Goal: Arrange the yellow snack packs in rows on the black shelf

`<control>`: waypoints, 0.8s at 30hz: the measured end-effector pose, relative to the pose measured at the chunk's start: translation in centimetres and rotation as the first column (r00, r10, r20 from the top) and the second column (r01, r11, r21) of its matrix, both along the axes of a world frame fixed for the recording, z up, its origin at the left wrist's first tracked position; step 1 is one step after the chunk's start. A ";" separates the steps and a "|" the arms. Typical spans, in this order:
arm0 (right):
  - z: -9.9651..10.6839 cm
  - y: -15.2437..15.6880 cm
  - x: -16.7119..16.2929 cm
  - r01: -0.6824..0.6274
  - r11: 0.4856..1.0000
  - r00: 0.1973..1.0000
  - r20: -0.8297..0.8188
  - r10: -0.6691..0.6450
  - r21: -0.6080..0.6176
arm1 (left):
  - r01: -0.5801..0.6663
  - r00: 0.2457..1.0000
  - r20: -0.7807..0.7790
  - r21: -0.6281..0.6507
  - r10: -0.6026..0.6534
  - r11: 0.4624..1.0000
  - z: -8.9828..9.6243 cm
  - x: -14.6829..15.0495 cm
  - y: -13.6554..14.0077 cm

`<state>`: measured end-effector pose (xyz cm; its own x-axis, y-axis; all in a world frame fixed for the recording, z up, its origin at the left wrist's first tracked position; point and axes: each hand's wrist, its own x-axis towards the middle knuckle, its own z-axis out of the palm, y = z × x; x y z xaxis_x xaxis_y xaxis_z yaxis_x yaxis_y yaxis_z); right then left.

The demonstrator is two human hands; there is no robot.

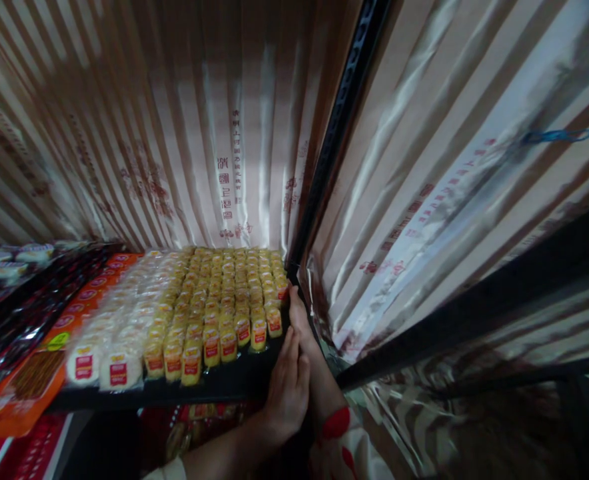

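Rows of small yellow wrapped snack cakes (pixel 224 303) with red labels fill the right part of a black shelf (pixel 214 387). My right hand (pixel 299 315) reaches along the shelf's right end, its fingers stretched out beside the last row of cakes. The fingertips are close to a cake near the back corner; whether they touch it I cannot tell. My left hand (pixel 290 380) lies at the front right corner of the shelf, fingers extended and flat, against or very near my right wrist. Neither hand visibly holds anything.
Left of the cakes stand white wrapped cakes (pixel 119 367), then orange snack packets (pixel 37 380) and dark shiny packets (pixel 19 320). A black upright post (pixel 334 127) rises at the back corner. Printed pleated curtains (pixel 254 167) hang behind and at the right. More packets lie below.
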<state>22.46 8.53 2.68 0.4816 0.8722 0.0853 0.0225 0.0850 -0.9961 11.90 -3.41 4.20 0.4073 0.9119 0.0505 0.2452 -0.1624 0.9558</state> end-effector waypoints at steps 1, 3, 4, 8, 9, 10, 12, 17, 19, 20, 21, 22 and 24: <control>-0.3 0.1 0.0 -0.019 1.000 0.999 -0.034 0.019 -0.011 | 0.009 1.000 0.006 0.010 -0.009 1.000 -0.4 -0.4 -0.5; -0.8 0.3 0.0 -0.017 1.000 0.997 -0.081 0.017 -0.007 | 0.005 0.999 0.036 0.048 -0.006 0.999 -1.3 -1.0 -1.6; -1.0 0.4 0.1 -0.002 1.000 0.995 -0.096 0.003 0.005 | 0.000 0.998 0.057 0.072 -0.004 0.997 -1.6 -1.4 -2.2; -1.5 0.7 0.1 0.072 0.996 0.991 -0.118 -0.065 0.055 | 0.025 0.997 0.072 0.020 -0.027 0.999 -2.2 -2.9 -4.2; -1.5 0.7 0.1 0.086 0.994 0.991 -0.109 -0.079 0.061 | 0.034 0.998 0.054 -0.031 -0.032 0.999 -2.1 -3.3 -4.6; -1.5 0.6 0.1 0.098 0.993 0.991 -0.096 -0.091 0.066 | 0.036 0.999 0.032 -0.078 -0.034 0.996 -2.0 -3.8 -5.0; -1.3 -0.1 0.1 0.136 0.988 0.988 -0.080 -0.130 0.077 | 0.039 0.999 -0.010 -0.118 -0.040 0.992 -1.9 -5.0 -5.7; -0.8 -4.0 -1.4 0.256 0.958 0.966 -0.053 -0.251 0.127 | 0.024 0.995 -0.094 -0.058 -0.030 0.998 -3.5 -8.4 -7.1; -0.5 -6.3 -2.9 0.312 0.936 0.950 -0.033 -0.311 0.163 | -0.015 0.985 -0.171 -0.100 -0.003 0.995 -4.8 -9.8 -7.6; -0.4 -7.6 -4.0 0.340 0.924 0.940 -0.028 -0.340 0.178 | -0.031 0.977 -0.214 -0.130 0.002 0.991 -5.5 -10.4 -7.8; -0.2 -9.0 -5.1 0.363 0.913 0.931 -0.027 -0.365 0.188 | -0.048 0.967 -0.255 -0.163 0.005 0.986 -6.2 -11.1 -7.9; -0.1 -10.5 -6.4 0.375 0.907 0.925 -0.021 -0.378 0.189 | -0.070 0.956 -0.292 -0.198 0.009 0.978 -7.0 -11.8 -8.1; -0.2 -13.6 -9.3 0.366 0.915 0.929 -0.015 -0.369 0.168 | -0.143 0.936 -0.350 -0.292 0.033 0.946 -8.4 -13.1 -8.3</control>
